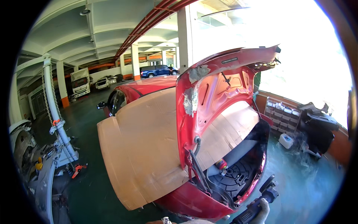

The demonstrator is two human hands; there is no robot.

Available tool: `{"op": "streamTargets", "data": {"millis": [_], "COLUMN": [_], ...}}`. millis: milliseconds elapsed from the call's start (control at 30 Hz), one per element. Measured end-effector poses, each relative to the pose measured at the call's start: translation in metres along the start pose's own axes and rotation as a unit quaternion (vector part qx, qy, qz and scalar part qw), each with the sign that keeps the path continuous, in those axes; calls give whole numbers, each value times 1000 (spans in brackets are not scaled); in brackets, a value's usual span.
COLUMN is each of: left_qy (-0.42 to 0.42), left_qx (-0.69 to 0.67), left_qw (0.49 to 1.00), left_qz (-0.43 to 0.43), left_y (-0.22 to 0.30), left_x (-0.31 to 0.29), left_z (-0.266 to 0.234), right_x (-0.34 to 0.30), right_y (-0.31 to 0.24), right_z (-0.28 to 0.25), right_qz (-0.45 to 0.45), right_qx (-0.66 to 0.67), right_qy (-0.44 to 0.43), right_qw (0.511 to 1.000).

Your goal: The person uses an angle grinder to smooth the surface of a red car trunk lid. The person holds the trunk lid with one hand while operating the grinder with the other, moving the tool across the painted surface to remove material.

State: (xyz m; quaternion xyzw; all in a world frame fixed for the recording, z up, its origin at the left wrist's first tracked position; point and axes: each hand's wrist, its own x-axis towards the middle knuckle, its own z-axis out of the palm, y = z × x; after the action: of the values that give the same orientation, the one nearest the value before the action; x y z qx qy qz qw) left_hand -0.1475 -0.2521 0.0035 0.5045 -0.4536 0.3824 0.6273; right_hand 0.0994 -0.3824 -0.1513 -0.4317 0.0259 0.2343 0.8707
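Head view: right hand, gloved, wrapped round the body of a grinder at the near right, beside the rear corner of a red car. Grinder's back end is cut off at the near edge; its disc is seen nearly edge-on. Left hand: can't make it out. Pale strip at the near edge might be it or a sleeve; can't tell its grip.

Cardboard sheet hides most of the car's left side and rear window. Raised lid covers the middle of the sheet. Window on the far right is blown out white.

Containers: open trunk holds a black moulded tray, a grey roll-like piece and a small red can, label unreadable. Far right, rack of small bins, contents unclear. White jug on the floor near it, can't see inside. Wispy patch beside the jug, can't identify.
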Motion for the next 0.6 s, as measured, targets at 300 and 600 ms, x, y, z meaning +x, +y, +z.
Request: {"op": "streamTargets", "data": {"millis": [300,600], "left_qy": [84,-29], "left_qx": [644,835], "left_qw": [755,518], "left_qz": [89,-184], "left_y": [-25,-72], "left_x": [92,368], "left_z": [-94,-273], "right_x": [-16,11], "right_y": [-20,-51], "right_z": [-53,-108], "right_qz": [-45,-122], "right_qx": [30,116], "right_qy": [34,64], "right_qw": [998,984]}}
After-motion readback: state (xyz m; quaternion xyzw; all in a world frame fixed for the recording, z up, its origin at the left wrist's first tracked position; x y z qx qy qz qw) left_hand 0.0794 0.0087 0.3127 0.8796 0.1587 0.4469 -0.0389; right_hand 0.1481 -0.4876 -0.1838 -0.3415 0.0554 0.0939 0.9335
